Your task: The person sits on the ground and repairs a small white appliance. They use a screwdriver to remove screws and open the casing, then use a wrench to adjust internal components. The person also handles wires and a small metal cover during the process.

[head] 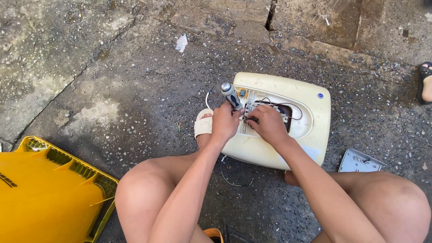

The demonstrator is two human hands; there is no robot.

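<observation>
A cream plastic appliance housing (310,130) lies open on the ground, with wires and small parts showing in its recess (270,105). My left hand (224,122) grips a screwdriver (230,94) with a grey and blue handle, its tip pointing down into the recess. My right hand (268,123) rests on the housing beside it, fingers pinched at the wiring near the tip; what they pinch is hidden. Both my knees frame the housing.
A yellow plastic crate (54,193) lies at the lower left. A grey metal cover plate (359,161) sits right of the housing. Another person's sandalled foot (424,81) shows at the right edge. My own sandalled foot (203,123) touches the housing. A paper scrap (181,42) lies farther away.
</observation>
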